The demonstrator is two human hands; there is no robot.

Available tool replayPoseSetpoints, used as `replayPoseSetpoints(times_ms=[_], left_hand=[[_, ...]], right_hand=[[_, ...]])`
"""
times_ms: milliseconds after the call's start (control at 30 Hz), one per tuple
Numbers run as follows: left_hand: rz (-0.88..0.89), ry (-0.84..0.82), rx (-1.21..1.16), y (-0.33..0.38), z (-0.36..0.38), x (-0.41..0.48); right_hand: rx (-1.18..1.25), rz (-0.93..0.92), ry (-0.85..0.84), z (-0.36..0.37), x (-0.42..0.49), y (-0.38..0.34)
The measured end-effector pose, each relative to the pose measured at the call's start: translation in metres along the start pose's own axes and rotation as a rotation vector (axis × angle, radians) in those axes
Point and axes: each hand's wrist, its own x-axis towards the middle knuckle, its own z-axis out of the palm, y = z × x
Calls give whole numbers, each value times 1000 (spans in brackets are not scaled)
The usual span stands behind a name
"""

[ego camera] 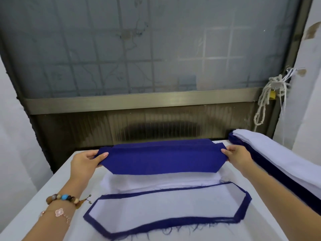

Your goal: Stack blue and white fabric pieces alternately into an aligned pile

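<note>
I see two hands: left hand (85, 162) pinches one blue piece (161, 159) at its left end, just behind the white-topped pile (165, 209). Right hand (240, 156) pinches the other end. One blue-and-white stack (278, 160) lies right of the pile.

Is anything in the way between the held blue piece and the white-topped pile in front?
Nothing visible. Left hand and right hand hold the blue piece by its ends; only flat white cloth lies before the pile.
</note>
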Motion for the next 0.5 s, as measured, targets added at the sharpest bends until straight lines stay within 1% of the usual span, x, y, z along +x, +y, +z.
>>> replayPoseSetpoints(times_ms=[100,200,267,333,400,500], left_hand=[[-84,-14,-97,-12,-17,-23],[-185,-26,-199,-29,-27,-50],[-240,-60,-231,-41,-32,-64],[-285,-103,-280,-51,-35,-74],[-318,-136,-311,-58,-38,-78],[-331,-189,-318,-62,-40,-81]], right_hand=[[-71,-44,-21,-4,-30,6],[-56,-23,-37,-6,-55,18],[-48,-10,-47,-7,-67,24],[-74,-36,-45,-10,-76,28],[-103,-66,-42,-12,-82,30],[-46,-62,-29,-12,-90,36]])
